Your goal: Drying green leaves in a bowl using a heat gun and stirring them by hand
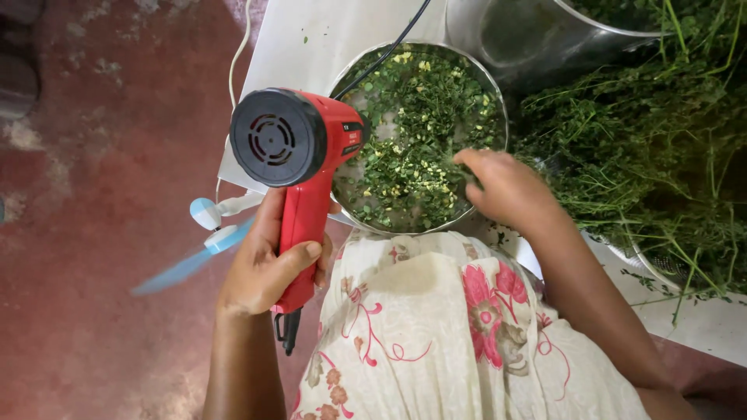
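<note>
Your left hand (268, 268) wraps its fingers tight around the smooth red plastic handle of the heat gun (299, 167), whose round black vented back faces you and whose nozzle points over the round steel tray (498, 97). Your right hand (506, 187) rests at the tray's near edge, fingers curled loosely down into the chopped green leaves (408, 132) flecked with yellow, holding nothing firm. To the right lies a tangled heap of stalky green sprigs (654, 148).
</note>
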